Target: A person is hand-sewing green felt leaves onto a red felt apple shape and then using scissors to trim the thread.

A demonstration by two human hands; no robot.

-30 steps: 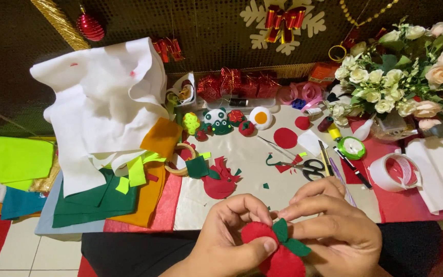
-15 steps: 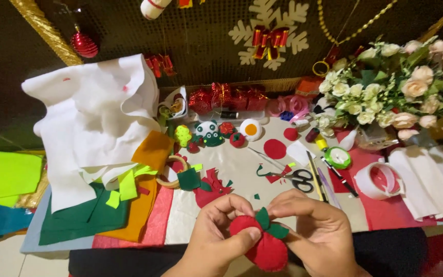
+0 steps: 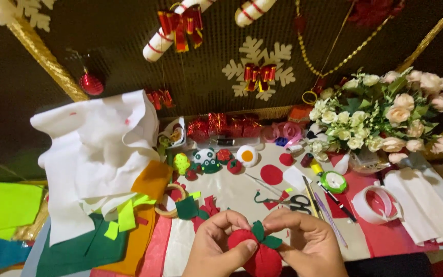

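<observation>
Left of the scissors [image 3: 297, 202], felt sheets [image 3: 85, 246] pile on the table [image 3: 232, 191]. Below the scissors, the left hand [image 3: 215, 250] pinches the red felt ball [image 3: 257, 254], thumb on its front. The right hand [image 3: 308, 243] pinches the green leaf [image 3: 263, 237] on top. Right of the scissors sits a tape roll [image 3: 379, 204].

Left hand [image 3: 216, 249] and right hand [image 3: 308, 243] pinch a red felt strawberry [image 3: 255, 254] with green leaves [image 3: 262, 235]; scissors [image 3: 296, 201] lie just beyond on the counter [image 3: 232, 192]; felt sheets [image 3: 98, 169] piled left.
</observation>
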